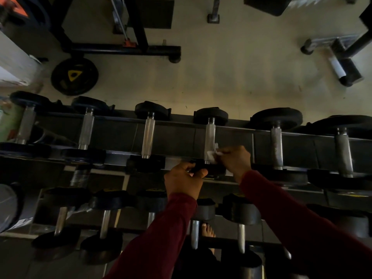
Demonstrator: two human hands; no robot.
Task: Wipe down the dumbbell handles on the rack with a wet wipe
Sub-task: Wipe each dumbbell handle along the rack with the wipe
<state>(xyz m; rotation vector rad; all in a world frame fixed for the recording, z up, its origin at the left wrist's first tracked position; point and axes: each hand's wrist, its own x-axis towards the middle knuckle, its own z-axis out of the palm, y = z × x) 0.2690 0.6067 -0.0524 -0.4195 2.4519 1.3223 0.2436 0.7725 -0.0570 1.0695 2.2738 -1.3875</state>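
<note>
Left hand (pixel 184 181) nearest, fingers gripping near head of fourth dumbbell (pixel 209 170) on upper rack (pixel 302 135); right hand (pixel 234 160) pinches wet wipe (pixel 212 155) against handle (pixel 210 137) base; wiping step underway; next, likely stroke wipe along handle.

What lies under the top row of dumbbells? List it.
Below the top row sits a lower row of dumbbells; a bare foot shows through. The sleeves cover the rest.

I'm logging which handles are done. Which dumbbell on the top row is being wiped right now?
The fourth dumbbell from the left: the right hand presses the wet wipe against its handle while the left hand grips its near head.
</note>
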